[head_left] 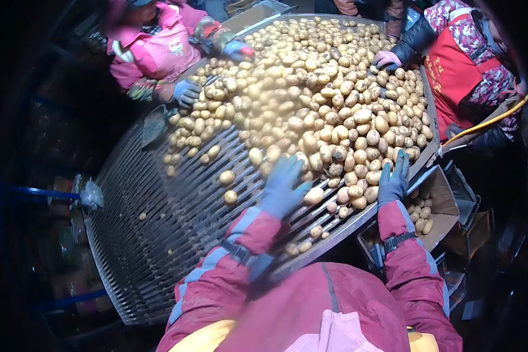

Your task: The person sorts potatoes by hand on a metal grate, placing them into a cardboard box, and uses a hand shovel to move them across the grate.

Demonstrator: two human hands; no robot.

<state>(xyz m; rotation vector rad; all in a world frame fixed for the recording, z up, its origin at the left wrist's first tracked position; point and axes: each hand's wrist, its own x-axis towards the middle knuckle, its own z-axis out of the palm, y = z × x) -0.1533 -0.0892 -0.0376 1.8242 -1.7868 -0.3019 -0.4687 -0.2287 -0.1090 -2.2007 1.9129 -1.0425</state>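
A big heap of potatoes [346, 111] covers the right and far part of a slatted metal sorting table [176, 234]. My left hand [283, 186], in a blue-grey glove, lies at the near edge of the heap over the slats. Its fingers are stretched out and slightly blurred, with nothing gripped. At the table's right rim, my right hand [394, 180], in a similar glove with greenish fingertips, rests against the potatoes with fingers spread. A few small potatoes lie on the slats between and below my hands.
A co-worker in pink [164, 50] at the far left has both gloved hands by the heap. Another in a red apron [452, 70] reaches in from the right. A cardboard box [443, 202] holding potatoes stands below the right rim. A yellow hose-like line [487, 123] crosses there.
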